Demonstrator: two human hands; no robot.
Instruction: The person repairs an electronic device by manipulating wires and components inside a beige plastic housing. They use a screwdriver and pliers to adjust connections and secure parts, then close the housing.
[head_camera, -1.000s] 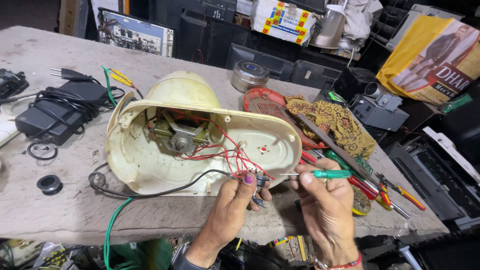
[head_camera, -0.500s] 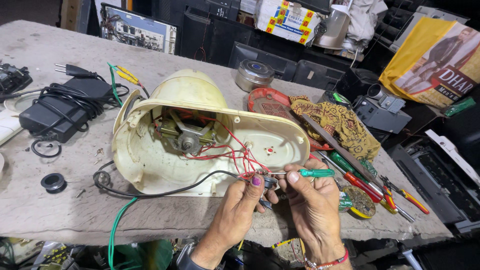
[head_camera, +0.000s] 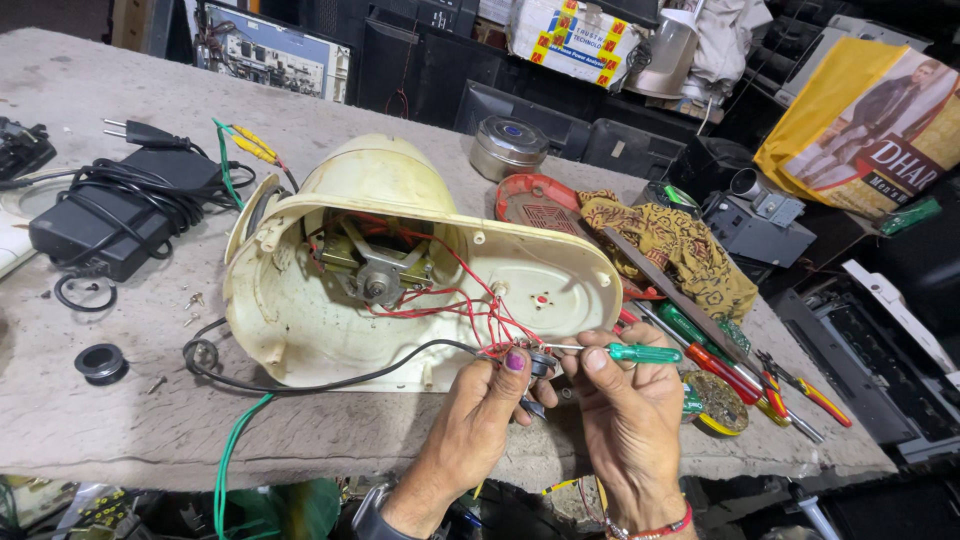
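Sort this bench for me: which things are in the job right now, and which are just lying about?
In the job:
- left hand pinching a small dark part
- right hand holding the green-handled screwdriver
- cream appliance shell, opened, motor showing
- red wires

Lying about:
- black power adapter
- round metal tin
- patterned cloth
- red-handled screwdrivers

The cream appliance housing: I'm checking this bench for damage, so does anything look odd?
The cream housing lies on its side, opened, motor bared, red wires spilling loose toward both hands. Small screws lie scattered on the bench.
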